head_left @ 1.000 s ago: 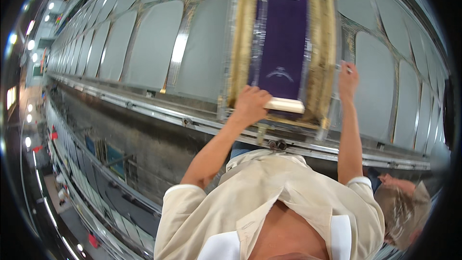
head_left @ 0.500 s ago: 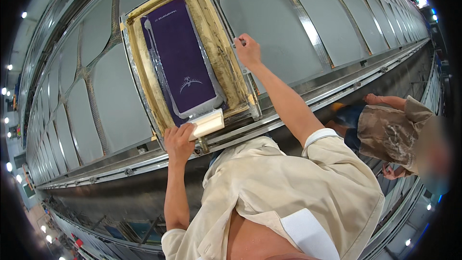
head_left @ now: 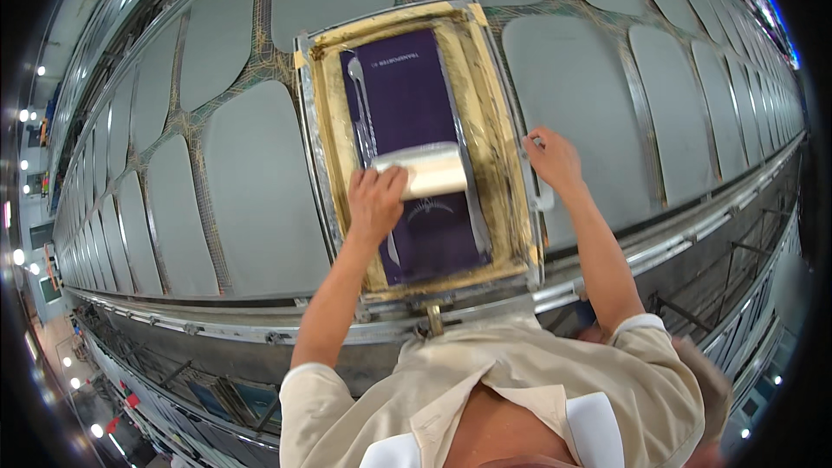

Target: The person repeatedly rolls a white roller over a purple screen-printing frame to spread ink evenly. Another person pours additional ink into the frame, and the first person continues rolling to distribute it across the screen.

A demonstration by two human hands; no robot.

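My left hand [head_left: 374, 204] is closed on a cream-coloured squeegee [head_left: 433, 172] that lies across the middle of the purple panel [head_left: 403, 91] of a printing screen. A streak of glossy paste runs along the panel's left side, and a small pale crescent motif shows below the squeegee. The screen's frame [head_left: 394, 17] is metal, lined with stained yellow tape. At the frame's right side, my right hand [head_left: 555, 160] has its fingers bent round the metal side bar [head_left: 536, 208].
A long, sloping table [head_left: 243, 191] carries rows of grey, rounded panels both sides of the screen. A metal rail [head_left: 217, 316] runs along its near edge. A co-worker [head_left: 711, 373] is partly visible behind me at lower right. Ceiling lights line the left rim.
My left hand has pushed the squeegee from the screen's near end up to its middle, uncovering the panel's lower part. My right hand stays at the frame's side. The camera's angle has shifted.
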